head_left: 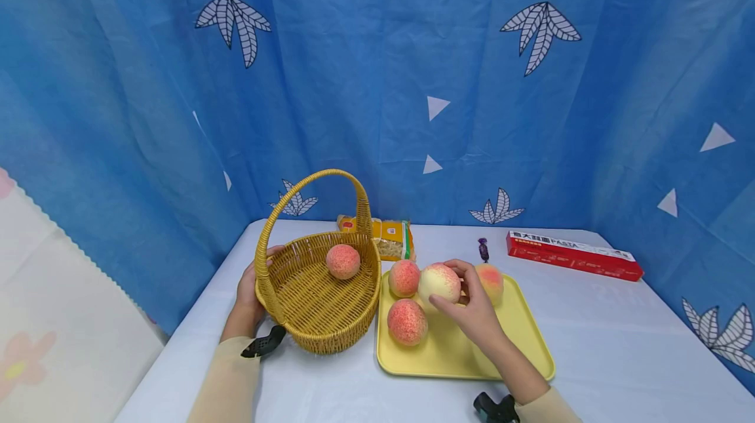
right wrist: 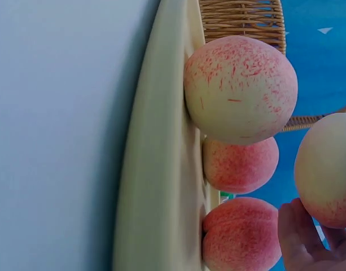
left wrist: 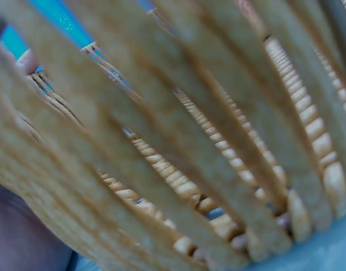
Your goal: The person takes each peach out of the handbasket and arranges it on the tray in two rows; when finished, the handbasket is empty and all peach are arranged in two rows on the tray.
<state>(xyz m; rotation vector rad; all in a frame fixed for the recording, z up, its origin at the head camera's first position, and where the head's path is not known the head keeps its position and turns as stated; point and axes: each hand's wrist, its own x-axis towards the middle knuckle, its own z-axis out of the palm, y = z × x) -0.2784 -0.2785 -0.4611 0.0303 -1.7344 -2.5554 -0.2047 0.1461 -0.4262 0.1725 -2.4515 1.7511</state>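
My left hand (head_left: 250, 295) grips the left side of a wicker basket (head_left: 330, 342), fingertips at its rim; the weave fills most of the left wrist view. Inside the basket lies one pink peach (head_left: 343, 261), toward the back. My right hand (head_left: 478, 311) holds a pale peach with a pink blush (head_left: 438, 283) between thumb and fingers, above the yellow tray (head_left: 436, 367). Two pinkish-red peaches (head_left: 407, 322) sit at the tray's left side, and a yellow-pink peach (head_left: 491, 283) is partly hidden behind the right hand. The held peach (right wrist: 328, 169) appears raised in the right wrist view.
Behind the basket lies a yellow pasta bag (head_left: 392, 239). A small dark purple wrapped candy (head_left: 483, 250) is behind the tray. The long red pasta box (head_left: 575, 258) lies at the back right. A blue curtain (head_left: 377, 82) hangs behind the white table (head_left: 613, 357).
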